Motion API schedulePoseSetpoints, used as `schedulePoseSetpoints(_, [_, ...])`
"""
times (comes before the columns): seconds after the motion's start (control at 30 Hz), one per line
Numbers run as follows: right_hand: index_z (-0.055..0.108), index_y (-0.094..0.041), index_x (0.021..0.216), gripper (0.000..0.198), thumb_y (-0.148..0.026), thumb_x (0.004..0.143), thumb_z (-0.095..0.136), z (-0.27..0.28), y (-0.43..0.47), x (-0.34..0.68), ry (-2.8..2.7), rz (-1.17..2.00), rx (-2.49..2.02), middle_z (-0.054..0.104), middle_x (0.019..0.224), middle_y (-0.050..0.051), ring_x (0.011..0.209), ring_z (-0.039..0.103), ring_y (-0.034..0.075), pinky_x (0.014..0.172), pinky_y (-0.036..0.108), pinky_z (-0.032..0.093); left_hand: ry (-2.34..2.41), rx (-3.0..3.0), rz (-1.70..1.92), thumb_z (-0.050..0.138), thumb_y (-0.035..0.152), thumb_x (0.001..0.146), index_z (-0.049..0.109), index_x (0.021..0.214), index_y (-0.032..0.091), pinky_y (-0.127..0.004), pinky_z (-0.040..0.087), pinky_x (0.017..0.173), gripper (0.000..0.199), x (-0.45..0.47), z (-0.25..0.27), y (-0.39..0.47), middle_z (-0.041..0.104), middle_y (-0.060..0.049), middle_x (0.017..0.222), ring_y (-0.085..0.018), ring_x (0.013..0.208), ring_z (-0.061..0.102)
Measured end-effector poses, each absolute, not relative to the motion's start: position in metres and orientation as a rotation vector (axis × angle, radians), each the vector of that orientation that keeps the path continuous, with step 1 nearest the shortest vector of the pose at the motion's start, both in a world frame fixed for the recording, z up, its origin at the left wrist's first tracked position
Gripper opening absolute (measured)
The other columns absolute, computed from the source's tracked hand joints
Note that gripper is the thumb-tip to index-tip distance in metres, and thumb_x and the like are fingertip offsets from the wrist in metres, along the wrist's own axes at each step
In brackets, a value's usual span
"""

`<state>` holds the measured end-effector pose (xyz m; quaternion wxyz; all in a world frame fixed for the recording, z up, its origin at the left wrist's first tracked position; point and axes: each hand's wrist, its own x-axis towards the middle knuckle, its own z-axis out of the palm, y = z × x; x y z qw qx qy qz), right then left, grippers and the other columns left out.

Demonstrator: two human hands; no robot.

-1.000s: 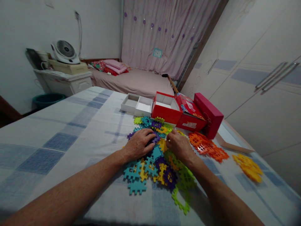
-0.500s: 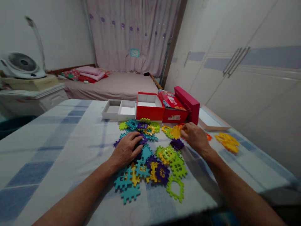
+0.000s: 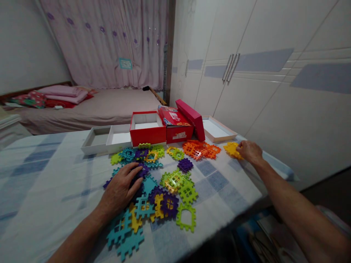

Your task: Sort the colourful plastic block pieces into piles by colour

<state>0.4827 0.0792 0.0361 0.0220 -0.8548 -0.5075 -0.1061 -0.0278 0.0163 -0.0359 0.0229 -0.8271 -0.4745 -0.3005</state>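
Note:
My left hand lies palm down with spread fingers on a heap of notched plastic building tiles, touching purple ones. Blue tiles, lime green tiles and a purple tile lie loosely overlapped around it. Far to the right, my right hand has its fingers pinched at the edge of a small stack of yellow tiles. Its fingertips are partly hidden, with a yellow tile between them. A pile of orange tiles lies left of that stack. A dark purple stack sits nearer the middle.
Behind the tiles stand white trays, an open red box, a closed red box and a leaning pink-red lid. A shallow white lid lies to their right. The checked tablecloth reaches the table's front edge.
My right hand has moved right with a yellow tile, from beside the orange pile to the yellow stack. The view has turned right. My left hand stays on the heap.

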Motion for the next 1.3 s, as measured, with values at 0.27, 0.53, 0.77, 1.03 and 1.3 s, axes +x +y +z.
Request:
schedulePoseSetpoints(0.27, [0.075,-0.012,0.095,0.030,-0.023,0.080,0.052,0.030,0.101,0.520,-1.313,-0.260,-2.509,0.072,0.097,0.017,0.085,0.065,0.026,0.066,0.031,0.043,-1.461,-2.549,-0.967,0.045,0.043,0.092,0.062,0.116,0.020,-0.047,0.048,0.100,0.038,-0.028,-0.035,0.016,0.060,-0.011,0.125,-0.027,0.115,0.057])
schedulePoseSetpoints(0.53, [0.071,-0.014,0.104,0.031,-0.025,0.084,0.050,0.010,0.112,0.521,-1.186,-0.069,-2.253,0.070,0.098,0.013,0.086,0.062,0.022,0.071,0.029,0.043,-1.494,-2.556,-0.958,0.046,0.038,0.092,0.061,0.118,0.020,-0.047,0.047,0.101,0.035,-0.025,-0.031,0.012,0.059,-0.011,0.127,-0.026,0.118,0.055])
schedulePoseSetpoints(0.77, [0.067,-0.014,0.108,0.033,-0.027,0.089,0.044,0.009,0.105,0.487,-1.358,-0.441,-2.187,0.060,0.113,0.021,0.112,0.052,0.035,0.086,0.045,0.040,-1.516,-2.564,-0.934,0.046,0.034,0.092,0.061,0.118,0.016,-0.047,0.046,0.103,0.035,-0.022,-0.026,0.009,0.058,-0.013,0.126,-0.026,0.119,0.053])
schedulePoseSetpoints(1.03, [0.064,-0.016,0.099,0.020,-0.019,0.088,0.048,0.010,0.089,0.332,-2.165,-0.111,-1.385,0.064,0.103,0.010,0.101,0.058,0.021,0.092,0.033,0.041,-1.552,-2.542,-0.964,0.048,0.035,0.092,0.062,0.113,0.017,-0.046,0.047,0.100,0.031,-0.022,-0.023,0.008,0.059,-0.012,0.121,-0.026,0.115,0.054])
schedulePoseSetpoints(1.3, [0.060,-0.016,0.119,0.033,-0.032,0.090,0.057,0.010,0.085,0.206,-2.470,0.054,-1.180,0.062,0.119,0.012,0.112,0.053,0.023,0.092,0.037,0.039,-1.545,-2.529,-1.008,0.049,0.035,0.092,0.063,0.110,0.018,-0.046,0.049,0.097,0.028,-0.022,-0.019,0.007,0.060,-0.011,0.115,-0.025,0.110,0.056])
